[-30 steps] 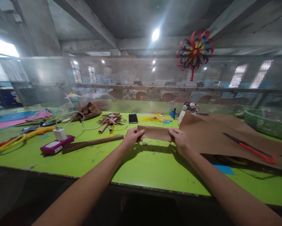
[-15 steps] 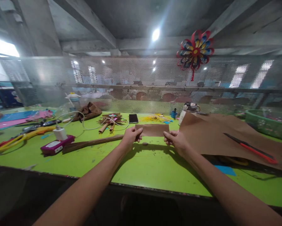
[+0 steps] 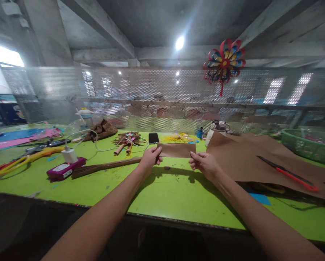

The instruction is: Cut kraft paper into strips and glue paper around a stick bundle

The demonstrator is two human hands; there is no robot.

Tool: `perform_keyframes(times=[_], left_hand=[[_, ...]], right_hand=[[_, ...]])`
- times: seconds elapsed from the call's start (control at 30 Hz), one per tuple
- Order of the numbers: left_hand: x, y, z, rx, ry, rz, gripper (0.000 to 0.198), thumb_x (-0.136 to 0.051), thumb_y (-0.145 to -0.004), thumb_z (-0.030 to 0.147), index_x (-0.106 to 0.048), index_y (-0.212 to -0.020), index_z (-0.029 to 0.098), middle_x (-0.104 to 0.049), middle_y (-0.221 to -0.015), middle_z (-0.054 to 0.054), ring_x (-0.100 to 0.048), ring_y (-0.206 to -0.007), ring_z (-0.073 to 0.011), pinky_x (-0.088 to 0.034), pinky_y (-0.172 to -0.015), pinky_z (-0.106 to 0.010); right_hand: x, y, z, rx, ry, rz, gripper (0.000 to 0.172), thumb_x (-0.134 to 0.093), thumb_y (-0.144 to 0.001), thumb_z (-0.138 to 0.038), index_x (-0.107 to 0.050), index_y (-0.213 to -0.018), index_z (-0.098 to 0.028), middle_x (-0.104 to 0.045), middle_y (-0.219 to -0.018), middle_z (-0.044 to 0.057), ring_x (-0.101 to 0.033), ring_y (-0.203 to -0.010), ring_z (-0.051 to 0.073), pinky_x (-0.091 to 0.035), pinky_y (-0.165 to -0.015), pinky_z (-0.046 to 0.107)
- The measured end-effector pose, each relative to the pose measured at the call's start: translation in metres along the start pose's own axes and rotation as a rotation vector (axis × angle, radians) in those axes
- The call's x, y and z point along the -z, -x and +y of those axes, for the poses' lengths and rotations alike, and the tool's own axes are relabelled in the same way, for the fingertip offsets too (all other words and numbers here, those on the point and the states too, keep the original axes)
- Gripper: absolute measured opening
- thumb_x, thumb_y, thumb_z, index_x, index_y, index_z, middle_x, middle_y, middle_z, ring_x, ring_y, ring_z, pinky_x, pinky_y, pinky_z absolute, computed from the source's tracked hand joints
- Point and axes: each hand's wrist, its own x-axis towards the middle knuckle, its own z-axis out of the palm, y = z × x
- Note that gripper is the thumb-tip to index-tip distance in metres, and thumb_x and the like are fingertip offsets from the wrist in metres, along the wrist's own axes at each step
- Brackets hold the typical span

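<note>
"Two hands, both pinching, yes?"

"Yes. The left hand (image 3: 150,158) grips the left end of a brown rectangular paper strip (image 3: 177,150) between thumb and fingers; the right hand (image 3: 205,164), fingers curled, pinches its near right corner."

"Why by the ends?"

"Probably to stretch it level and leave the middle uncovered. It hangs just above the glossy lime-green tabletop (image 3: 162,197), their shadows beneath."

"And to the right?"

"A large brown paper sheet (image 3: 233,154), with a red-handled, dark-bladed cutting tool (image 3: 290,175) lying on it, perhaps to keep it within the right hand's reach."

"Left?"

"A long brown rolled-paper stick (image 3: 108,166), likely set aside to keep the middle free. Its left end meets a purple box (image 3: 66,170); whether it rests against it, I can't tell."

"Farther off?"

"A black flat phone (image 3: 153,138), beyond the strip."
</note>
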Motion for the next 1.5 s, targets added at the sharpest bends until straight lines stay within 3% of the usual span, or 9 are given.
perform_keyframes(times=[0.17,0.5,0.77,1.0,1.1,1.2,1.33,1.5], left_hand=[[0.0,-0.001,0.001,-0.045,-0.039,0.05,0.018,-0.063,-0.08,0.031,-0.059,-0.077,0.013,-0.051,-0.044,0.005,-0.038,-0.034,-0.004,-0.026,-0.035,-0.014],[-0.002,0.008,0.009,-0.041,0.007,-0.025,0.033,-0.066,-0.074,0.046,-0.056,-0.076,0.015,-0.052,-0.048,0.004,-0.042,-0.038,-0.0058,-0.029,-0.037,-0.016],[-0.001,0.007,0.008,-0.081,-0.012,-0.033,0.033,-0.066,-0.075,0.045,-0.052,-0.069,0.017,-0.049,-0.044,0.005,-0.038,-0.036,-0.0054,-0.027,-0.036,-0.016],[-0.002,0.012,0.014,-0.064,0.014,-0.071,0.033,-0.062,-0.079,0.047,-0.053,-0.07,0.017,-0.052,-0.047,0.003,-0.039,-0.037,-0.0062,-0.027,-0.038,-0.018],[-0.004,0.015,0.016,-0.079,0.054,-0.124,0.036,-0.057,-0.082,0.051,-0.056,-0.074,0.016,-0.057,-0.057,0.0,-0.044,-0.045,-0.0079,-0.032,-0.043,-0.02],[-0.008,0.017,0.014,-0.117,0.067,-0.16,0.034,-0.068,-0.076,0.047,-0.062,-0.087,0.016,-0.063,-0.073,-0.004,-0.055,-0.064,-0.0123,-0.04,-0.053,-0.021],[-0.016,0.017,0.008,-0.136,0.095,-0.122,0.035,-0.078,-0.068,0.038,-0.066,-0.092,0.016,-0.067,-0.089,-0.009,-0.061,-0.086,-0.0196,-0.048,-0.069,-0.028],[-0.025,0.019,0.003,-0.088,0.189,-0.046,0.035,-0.081,-0.064,0.035,-0.068,-0.09,0.016,-0.069,-0.093,-0.011,-0.063,-0.082,-0.0191,-0.053,-0.076,-0.034]], right_hand=[[-0.003,0.001,0.0,0.018,-0.018,-0.035,0.041,-0.082,-0.059,-0.049,-0.062,-0.062,-0.013,-0.068,-0.061,0.006,-0.058,-0.048,0.011,-0.047,-0.048,0.024],[0.004,-0.001,0.001,0.032,0.023,0.0,0.042,-0.081,-0.06,-0.05,-0.059,-0.062,-0.014,-0.062,-0.053,0.002,-0.05,-0.042,0.008,-0.037,-0.041,0.021],[0.003,0.002,-0.003,0.017,0.072,-0.002,0.042,-0.078,-0.064,-0.052,-0.059,-0.062,-0.014,-0.062,-0.054,0.003,-0.052,-0.046,0.009,-0.039,-0.044,0.021],[0.003,0.003,-0.002,0.013,0.081,-0.024,0.041,-0.082,-0.06,-0.047,-0.057,-0.06,-0.015,-0.06,-0.05,0.0,-0.047,-0.039,0.007,-0.033,-0.04,0.02],[0.002,0.003,-0.002,0.013,0.034,0.003,0.042,-0.082,-0.059,-0.049,-0.056,-0.06,-0.015,-0.06,-0.051,0.0,-0.047,-0.04,0.007,-0.034,-0.04,0.021],[-0.002,0.003,-0.001,0.017,-0.02,0.028,0.043,-0.083,-0.058,-0.049,-0.056,-0.061,-0.015,-0.06,-0.053,-0.001,-0.047,-0.042,0.007,-0.036,-0.042,0.021],[-0.008,0.004,0.004,0.025,-0.066,0.033,0.042,-0.083,-0.058,-0.049,-0.056,-0.062,-0.016,-0.059,-0.053,-0.001,-0.048,-0.044,0.007,-0.037,-0.043,0.021],[-0.019,0.009,0.012,0.013,-0.033,0.023,0.041,-0.08,-0.063,-0.049,-0.056,-0.061,-0.016,-0.059,-0.053,-0.001,-0.045,-0.043,0.007,-0.034,-0.042,0.021]])
